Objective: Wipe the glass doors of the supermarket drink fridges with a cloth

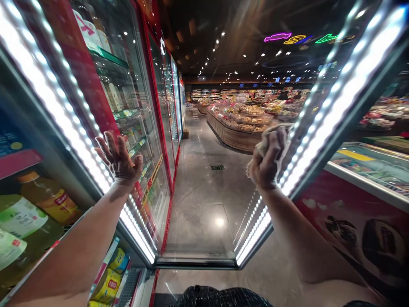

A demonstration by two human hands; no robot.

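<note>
A glass door (204, 238) with bright LED strips down both sides stands open in front of me. My left hand (119, 158) is spread, fingers apart, against the lit strip on the door's left side; it holds nothing. My right hand (266, 164) grips a pale cloth (271, 134) at the right side of the door, beside the lit strip. The cloth bunches over the fingers and hides part of them. Whether it presses on the glass or on the frame, I cannot tell.
Shelves at left hold large drink bottles (51, 198) and yellow packs (110, 283). Red-framed coolers (159, 106) line the aisle. A wood-sided display island (236, 132) stands beyond the door. To the right is a chest freezer (367, 187). A small box (185, 134) sits on the floor.
</note>
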